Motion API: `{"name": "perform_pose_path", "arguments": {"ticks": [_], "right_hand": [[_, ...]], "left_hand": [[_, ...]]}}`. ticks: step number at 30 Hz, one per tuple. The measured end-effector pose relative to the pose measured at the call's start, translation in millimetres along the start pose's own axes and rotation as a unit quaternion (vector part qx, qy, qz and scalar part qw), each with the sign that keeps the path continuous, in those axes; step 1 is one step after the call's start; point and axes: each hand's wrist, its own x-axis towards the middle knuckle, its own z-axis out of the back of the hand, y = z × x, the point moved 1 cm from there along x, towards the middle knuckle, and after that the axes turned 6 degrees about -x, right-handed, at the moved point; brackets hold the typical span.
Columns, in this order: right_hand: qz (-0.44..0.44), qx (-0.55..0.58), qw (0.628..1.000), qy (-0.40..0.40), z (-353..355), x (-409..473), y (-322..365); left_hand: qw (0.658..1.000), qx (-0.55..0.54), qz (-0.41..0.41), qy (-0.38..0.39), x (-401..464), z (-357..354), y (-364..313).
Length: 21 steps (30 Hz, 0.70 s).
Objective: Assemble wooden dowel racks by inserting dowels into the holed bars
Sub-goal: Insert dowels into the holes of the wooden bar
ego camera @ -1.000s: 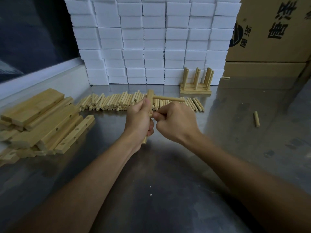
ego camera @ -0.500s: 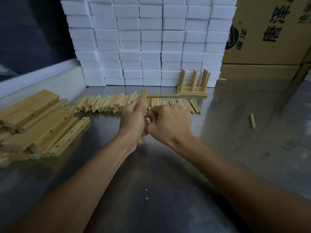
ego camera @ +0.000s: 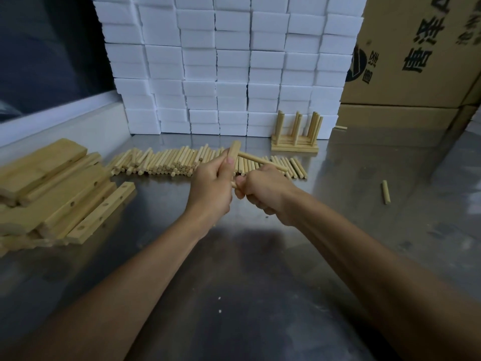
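- Hands meeting above a steel worktop (ego camera: pixel 260 295): the left hand (ego camera: pixel 212 187) is gripping a holed wooden bar (ego camera: pixel 234 152), fingers curled round it and thumb lying along its face, the bar standing nearly upright with its top end showing above the fist.
- The right hand (ego camera: pixel 263 190) is closing round a dowel (ego camera: pixel 235 184) just beside the bar's lower part (only a short stub is showing between the two hands, so whether it is seated in a hole cannot be told).
- Another dowel (ego camera: pixel 263 162) is sticking out sideways from the bar's upper part, slanting down to the right.
- A long row of loose dowels (ego camera: pixel 166 162) is lying on the worktop behind the hands.
- A pile of holed bars (ego camera: pixel 57 194) is sitting at the left edge.
- A finished rack (ego camera: pixel 295 142) is standing in front of stacked white foam blocks (ego camera: pixel 229 63), with cardboard boxes (ego camera: pixel 416 53) to the right.
- A stray dowel (ego camera: pixel 386 192) is lying well apart on the right.
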Motion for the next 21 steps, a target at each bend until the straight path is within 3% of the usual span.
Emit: {"name": "perform_pose_path", "arguments": {"ticks": [7, 14, 18, 21], "right_hand": [[-0.011, 0.041, 0.999, 0.024, -3, 3, -5], [0.187, -0.075, 0.975, -0.093, -13, 4, -13], [0.25, -0.148, 0.944, -0.158, -12, 6, -16], [0.244, -0.117, 0.945, -0.186, -5, 6, -18]], "left_hand": [[1.0, -0.003, 0.015, -0.006, -1, 0, 1], [0.995, -0.074, 0.067, -0.016, 3, 13, 2], [0.985, -0.117, 0.116, -0.048, 6, 19, 6], [0.976, -0.143, 0.146, -0.081, 9, 21, 9]]}}
